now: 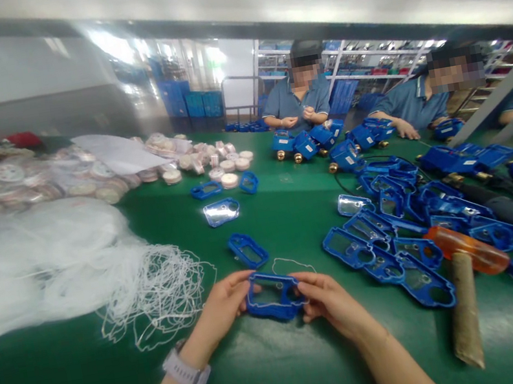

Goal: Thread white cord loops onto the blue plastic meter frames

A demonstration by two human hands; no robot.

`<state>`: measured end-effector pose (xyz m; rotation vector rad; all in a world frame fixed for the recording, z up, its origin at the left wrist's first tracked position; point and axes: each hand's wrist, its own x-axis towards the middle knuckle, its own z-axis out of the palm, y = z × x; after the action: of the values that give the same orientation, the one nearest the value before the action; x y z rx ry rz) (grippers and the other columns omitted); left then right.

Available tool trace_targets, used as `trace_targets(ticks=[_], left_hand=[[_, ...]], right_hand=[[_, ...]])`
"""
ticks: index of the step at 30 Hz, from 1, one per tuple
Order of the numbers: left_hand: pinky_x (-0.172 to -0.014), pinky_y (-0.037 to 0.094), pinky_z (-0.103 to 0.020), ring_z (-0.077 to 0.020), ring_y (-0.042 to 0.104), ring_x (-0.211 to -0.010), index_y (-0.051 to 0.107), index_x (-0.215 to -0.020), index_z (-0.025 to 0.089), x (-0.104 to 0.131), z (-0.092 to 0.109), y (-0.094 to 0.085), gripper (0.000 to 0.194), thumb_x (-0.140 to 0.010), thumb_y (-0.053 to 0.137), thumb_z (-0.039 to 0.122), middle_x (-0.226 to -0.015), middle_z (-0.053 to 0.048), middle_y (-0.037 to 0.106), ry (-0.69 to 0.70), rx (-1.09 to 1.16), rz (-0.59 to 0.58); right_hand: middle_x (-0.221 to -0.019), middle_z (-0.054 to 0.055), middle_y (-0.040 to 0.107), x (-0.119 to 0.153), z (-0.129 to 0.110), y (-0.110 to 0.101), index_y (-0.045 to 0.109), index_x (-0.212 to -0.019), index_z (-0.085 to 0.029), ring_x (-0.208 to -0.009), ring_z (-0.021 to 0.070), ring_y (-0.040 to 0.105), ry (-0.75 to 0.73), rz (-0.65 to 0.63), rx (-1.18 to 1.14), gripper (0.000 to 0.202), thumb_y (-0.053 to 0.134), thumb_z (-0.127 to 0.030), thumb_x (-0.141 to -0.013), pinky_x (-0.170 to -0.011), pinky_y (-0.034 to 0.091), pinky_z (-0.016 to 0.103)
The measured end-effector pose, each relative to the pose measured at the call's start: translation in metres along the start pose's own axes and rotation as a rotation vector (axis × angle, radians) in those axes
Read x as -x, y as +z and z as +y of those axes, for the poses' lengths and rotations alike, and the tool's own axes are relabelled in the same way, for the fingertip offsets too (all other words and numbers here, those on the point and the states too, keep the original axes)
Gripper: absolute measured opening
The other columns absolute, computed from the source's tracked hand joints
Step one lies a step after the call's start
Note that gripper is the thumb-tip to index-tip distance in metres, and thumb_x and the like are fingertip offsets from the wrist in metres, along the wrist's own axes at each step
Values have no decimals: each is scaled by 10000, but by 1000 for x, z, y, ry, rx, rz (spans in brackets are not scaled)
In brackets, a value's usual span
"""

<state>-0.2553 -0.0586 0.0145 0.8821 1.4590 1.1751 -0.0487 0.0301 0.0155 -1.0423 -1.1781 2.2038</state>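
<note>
Between my two hands is a blue plastic frame [277, 312] with a window opening, held just above the green table. My left hand [229, 301] grips its left end, thumb and fingers closed on the rim. At the right end, my right hand [326, 298] pinches the same frame. A thin white cord [292, 259] loops out behind the frame and seems to run along its edge. Just beyond lies another blue frame [248, 250]. To the left spreads a tangled heap of white cord [160, 293] beside a clear plastic bag [38, 268].
Several blue frames [381, 230] are piled on the right, with an orange-headed mallet [467, 248] by them. White tape rolls [227, 165] and blue valve units [302, 145] stand farther back. Co-workers [297, 100] sit across the green table [289, 212]. A metal beam [224, 0] crosses overhead.
</note>
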Motion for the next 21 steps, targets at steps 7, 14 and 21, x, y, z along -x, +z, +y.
trace_targets(ticks=[7,14,21], left_hand=[[-628,433,-265,-176,586,-706,594,-1100,146,1,-2,-2,412,-833,505,447,-785,-41,683,42,-59,6],[-562,463,-256,-160,582,-692,498,-1206,140,2,-3,-1,429,-862,465,394,-941,-98,669,-23,-3,-31],[-612,460,-260,-168,583,-781,451,-1275,174,4,-5,-3,428,-895,432,369,-1056,-98,640,-23,48,-75]], right_hand=[[-784,-7,619,2,-1,-1,640,-1032,-167,-453,39,559,11,-65,-141,350,736,-244,-703,-511,570,218],[-860,16,614,2,-1,-5,624,-1074,-178,-513,72,619,-10,-133,-107,362,713,-243,-729,-486,562,196],[-756,0,611,3,-2,-6,633,-1081,-174,-478,54,570,-29,-151,-45,375,726,-217,-720,-405,497,139]])
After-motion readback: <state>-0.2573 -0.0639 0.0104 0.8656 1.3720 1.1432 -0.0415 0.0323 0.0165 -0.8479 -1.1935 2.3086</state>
